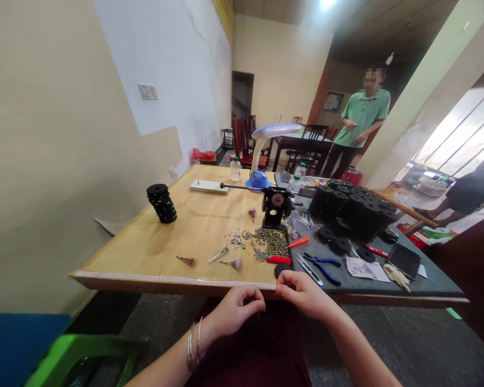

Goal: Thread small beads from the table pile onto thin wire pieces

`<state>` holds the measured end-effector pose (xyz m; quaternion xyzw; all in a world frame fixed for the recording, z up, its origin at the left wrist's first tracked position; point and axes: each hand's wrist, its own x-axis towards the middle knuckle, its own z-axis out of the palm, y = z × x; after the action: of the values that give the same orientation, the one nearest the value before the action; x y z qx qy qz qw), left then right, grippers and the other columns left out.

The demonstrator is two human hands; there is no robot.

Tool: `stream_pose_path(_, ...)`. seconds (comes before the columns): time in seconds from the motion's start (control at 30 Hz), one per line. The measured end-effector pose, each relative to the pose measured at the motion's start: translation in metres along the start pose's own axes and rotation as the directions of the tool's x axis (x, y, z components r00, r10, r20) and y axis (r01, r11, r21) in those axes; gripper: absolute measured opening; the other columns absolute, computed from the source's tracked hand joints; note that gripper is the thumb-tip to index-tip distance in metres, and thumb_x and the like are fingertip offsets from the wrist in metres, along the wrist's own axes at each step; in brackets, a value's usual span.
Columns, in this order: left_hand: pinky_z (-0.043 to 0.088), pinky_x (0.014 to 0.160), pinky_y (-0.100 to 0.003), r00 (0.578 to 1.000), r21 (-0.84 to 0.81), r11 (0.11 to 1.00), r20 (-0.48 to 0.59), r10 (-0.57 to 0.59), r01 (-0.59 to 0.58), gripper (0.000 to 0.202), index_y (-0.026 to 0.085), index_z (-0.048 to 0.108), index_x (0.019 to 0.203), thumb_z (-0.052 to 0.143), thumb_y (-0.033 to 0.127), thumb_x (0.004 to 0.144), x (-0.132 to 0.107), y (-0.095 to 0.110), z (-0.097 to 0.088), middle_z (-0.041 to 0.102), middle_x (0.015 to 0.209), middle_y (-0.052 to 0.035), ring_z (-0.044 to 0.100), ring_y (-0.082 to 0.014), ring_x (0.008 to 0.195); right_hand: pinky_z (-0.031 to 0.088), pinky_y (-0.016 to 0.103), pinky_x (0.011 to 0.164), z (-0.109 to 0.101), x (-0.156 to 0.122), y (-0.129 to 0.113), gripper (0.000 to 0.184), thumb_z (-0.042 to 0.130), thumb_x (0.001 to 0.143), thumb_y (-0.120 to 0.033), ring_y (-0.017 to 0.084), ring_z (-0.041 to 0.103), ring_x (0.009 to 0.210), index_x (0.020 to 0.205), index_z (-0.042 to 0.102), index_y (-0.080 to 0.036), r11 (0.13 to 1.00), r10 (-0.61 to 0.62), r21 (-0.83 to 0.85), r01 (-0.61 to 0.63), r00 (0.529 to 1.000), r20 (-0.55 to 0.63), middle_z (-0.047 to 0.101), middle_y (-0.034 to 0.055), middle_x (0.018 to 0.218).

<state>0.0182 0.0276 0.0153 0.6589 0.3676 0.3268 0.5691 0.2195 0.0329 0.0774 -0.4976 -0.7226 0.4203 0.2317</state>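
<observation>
Something very small, perhaps a bead or a length of wire too fine to make out, is sitting between the two hands just in front of the near edge of the tabletop [153, 252], above the person's lap. The left hand [234, 308] is curling its fingers inward, thumb pressing toward the fingertips in a closed pinch, though what the grip is pinching cannot be told. The right hand [304, 294] is doing the same, knuckles up and fingertips drawn together toward the left hand, so the two are nearly meeting; holding both close to the body is likely steadying fine work.

Just beyond the hands, a scatter of beads [266, 242] is lying within easy reach, with a red-handled tool [278, 260] at its near side. Blue-handled pliers [325, 265] are resting on the dark mat [427, 279] to the right, near stacked black spools [353, 207]. A small black winder [275, 207] is standing behind the beads, a lamp [268, 150] leaning over it to light the area. Another black spool stack [162, 203] is standing well apart to the left. A person in a green shirt [363, 115] is standing far behind.
</observation>
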Motion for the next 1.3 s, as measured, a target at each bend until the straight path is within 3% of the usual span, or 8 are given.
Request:
stream_pose_path(0.17,0.041,0.069,-0.024,1.000,0.111,0.994,0.004,0.016,-0.016,0.017,0.015,0.066,0.070,0.060,0.028,0.078,-0.001,0.003,-0.002,0.065,0.069,-0.0005,0.053,-0.0145,0.069,0.027,0.020,0.051,0.001,-0.001,0.002,0.019,0.054,0.080,-0.028,0.010,0.036,0.056,0.065,0.054,-0.016,1.000,0.007,0.000,-0.007,1.000,0.019,0.042,-0.0058,0.058)
stream_pose_path(0.43,0.043,0.072,-0.026,1.000,0.027,1.000,0.028,0.011,-0.012,0.021,0.014,0.065,0.072,0.060,0.033,0.079,-0.001,-0.001,-0.001,0.064,0.071,-0.0021,0.054,-0.0153,0.071,0.028,0.020,0.052,-0.002,0.000,0.007,0.021,0.054,0.081,-0.031,0.010,0.037,0.057,0.066,0.054,-0.016,1.000,0.003,-0.007,-0.003,1.000,-0.003,0.043,-0.0054,0.059)
stream_pose_path(0.6,0.043,0.076,-0.027,0.995,-0.146,0.987,0.058,0.077,-0.068,0.029,0.014,0.062,0.097,0.067,0.034,0.076,0.002,0.010,0.003,0.064,0.081,-0.0031,0.055,-0.0152,0.077,0.028,0.020,0.051,0.002,-0.001,0.005,0.025,0.054,0.082,-0.036,0.010,0.036,0.057,0.067,0.054,-0.016,1.000,0.010,0.027,-0.010,1.000,0.004,0.043,-0.0054,0.059)
stream_pose_path(0.7,0.042,0.069,-0.025,0.997,-0.170,0.983,0.020,0.070,-0.066,0.026,0.014,0.062,0.081,0.063,0.039,0.078,0.005,0.019,0.008,0.060,0.070,-0.0010,0.052,-0.0133,0.068,0.027,0.020,0.051,0.006,-0.003,0.002,0.026,0.055,0.082,-0.036,0.010,0.037,0.057,0.067,0.056,-0.015,1.000,0.012,-0.006,-0.012,1.000,0.011,0.045,-0.0049,0.059)
stream_pose_path(0.83,0.040,0.066,-0.024,0.998,-0.119,0.991,0.017,0.062,-0.060,0.028,0.014,0.059,0.067,0.060,0.039,0.080,0.007,0.019,0.010,0.055,0.060,0.0010,0.049,-0.0123,0.062,0.027,0.020,0.051,0.008,-0.005,-0.003,0.020,0.054,0.081,-0.029,0.011,0.037,0.057,0.066,0.057,-0.015,0.998,-0.006,-0.055,0.007,1.000,0.023,0.046,-0.0043,0.059)
stream_pose_path(1.07,0.039,0.065,-0.023,1.000,-0.050,0.998,-0.006,-0.030,0.029,0.019,0.014,0.062,0.069,0.061,0.030,0.078,-0.003,-0.002,0.005,0.057,0.064,0.0016,0.048,-0.0123,0.063,0.028,0.020,0.051,0.004,-0.013,0.003,0.018,0.053,0.080,-0.025,0.010,0.036,0.056,0.066,0.057,-0.016,0.997,-0.008,-0.081,0.008,1.000,0.000,0.044,-0.0054,0.056)
stream_pose_path(1.3,0.041,0.067,-0.024,1.000,0.126,0.992,-0.018,-0.020,0.022,0.016,0.014,0.065,0.071,0.058,0.026,0.079,-0.012,-0.009,0.006,0.063,0.069,-0.0004,0.053,-0.0144,0.069,0.035,0.021,0.052,0.017,-0.027,0.020,0.019,0.054,0.081,-0.027,0.012,0.049,0.055,0.069,0.062,-0.016,0.997,0.070,0.021,-0.070,0.998,0.003,0.056,-0.0023,0.058)
